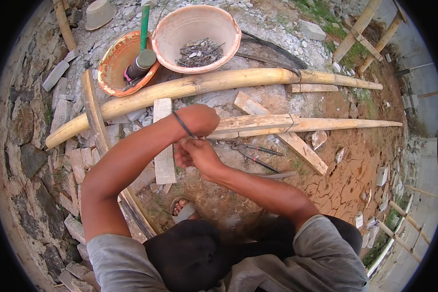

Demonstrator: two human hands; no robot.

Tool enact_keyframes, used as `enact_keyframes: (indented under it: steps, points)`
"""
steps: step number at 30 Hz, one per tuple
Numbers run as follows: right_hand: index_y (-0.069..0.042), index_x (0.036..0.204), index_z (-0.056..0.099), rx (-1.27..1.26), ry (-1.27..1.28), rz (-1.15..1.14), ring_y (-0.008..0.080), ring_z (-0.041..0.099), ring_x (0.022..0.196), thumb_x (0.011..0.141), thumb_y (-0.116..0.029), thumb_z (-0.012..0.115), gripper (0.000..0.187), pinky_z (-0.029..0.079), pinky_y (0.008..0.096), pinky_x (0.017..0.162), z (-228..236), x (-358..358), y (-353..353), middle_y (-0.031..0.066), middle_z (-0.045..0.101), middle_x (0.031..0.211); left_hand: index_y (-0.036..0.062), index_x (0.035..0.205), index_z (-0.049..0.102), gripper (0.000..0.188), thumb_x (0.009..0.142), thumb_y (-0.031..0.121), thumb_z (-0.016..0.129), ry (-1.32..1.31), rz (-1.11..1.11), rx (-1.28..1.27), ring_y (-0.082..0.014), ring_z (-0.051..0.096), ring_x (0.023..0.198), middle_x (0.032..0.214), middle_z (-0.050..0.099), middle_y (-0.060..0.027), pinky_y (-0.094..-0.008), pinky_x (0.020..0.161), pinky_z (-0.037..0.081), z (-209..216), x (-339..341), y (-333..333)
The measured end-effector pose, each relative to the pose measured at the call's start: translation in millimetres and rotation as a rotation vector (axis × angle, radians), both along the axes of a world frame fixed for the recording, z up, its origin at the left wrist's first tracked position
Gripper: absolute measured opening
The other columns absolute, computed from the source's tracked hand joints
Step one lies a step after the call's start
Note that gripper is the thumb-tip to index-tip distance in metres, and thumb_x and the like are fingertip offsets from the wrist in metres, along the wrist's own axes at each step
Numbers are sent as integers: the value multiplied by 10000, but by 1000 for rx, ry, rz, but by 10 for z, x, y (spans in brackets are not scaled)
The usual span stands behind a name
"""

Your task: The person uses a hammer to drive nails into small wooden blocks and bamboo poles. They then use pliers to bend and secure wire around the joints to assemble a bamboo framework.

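Observation:
My left hand (201, 119) is bent into a rounded fist over the left end of a light wooden batten (253, 122); its fingertips are hidden beneath. A thin dark band (182, 123) crosses my left wrist. Just below it, my right hand (199, 155) has thumb and forefinger pinched together at the band's lower end, the other fingers curled. Whether it grips the band cannot be made out. The batten lies along a bamboo pole (345, 123), with a dark tie around both. Pincers (258, 155) with dark handles rest on the ground right of my right hand.
A thicker bamboo pole (219, 83) lies beyond. Wood pieces (164, 168) and a plank (301, 153) sit under the poles. At the back, a pale basin (228, 24) holds metal bits beside an orange basin (107, 73) with a green-handled tool (144, 27). Stone rubble (34, 158) lines the left.

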State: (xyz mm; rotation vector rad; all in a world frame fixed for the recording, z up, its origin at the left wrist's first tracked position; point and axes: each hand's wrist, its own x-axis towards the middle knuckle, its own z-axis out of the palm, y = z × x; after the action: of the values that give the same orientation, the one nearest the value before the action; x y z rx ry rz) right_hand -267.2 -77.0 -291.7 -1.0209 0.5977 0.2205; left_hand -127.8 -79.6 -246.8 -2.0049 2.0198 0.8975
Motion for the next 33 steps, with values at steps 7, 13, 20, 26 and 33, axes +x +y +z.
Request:
enact_keyframes:
  steps: [7,13,20,26,33]
  points:
    - [-9,890,648,-1688,19,836,325,690,690,879,-234,610,229,558,430,651,-313,-1176,-1709,181,678,780,12,896,654,120,802,87,655,254,576,-765,-392,648,728,760,651,-209,-464,657,501,269,-143,575]
    - [-15,952,615,-1764,35,1125,319,694,787,844,-204,603,218,553,430,660,-784,-1386,-2212,170,665,921,18,921,652,94,851,72,620,614,628,-674,-393,639,716,761,652,-199,-441,649,500,305,-920,894]
    - [-24,949,598,-1938,-62,1118,310,652,891,812,-137,585,178,525,436,747,-848,-1493,-2353,147,629,939,6,991,635,231,932,223,581,944,901,-241,-228,656,724,804,680,-116,-337,689,510,-646,-1534,905]
    - [37,1083,500,-1627,52,1017,383,677,725,852,-130,544,289,523,519,617,-305,-1459,-2079,245,637,879,10,1044,641,389,916,376,609,993,948,-150,-193,646,818,866,683,-112,-355,732,506,-1130,-1814,970]
    - [12,1086,503,-1656,-164,1463,356,670,633,808,-80,580,303,524,429,495,928,-1295,-1481,199,630,758,-9,1097,625,491,924,450,605,1113,912,-4,-220,626,888,970,668,-134,-359,782,498,-1086,-1920,975]
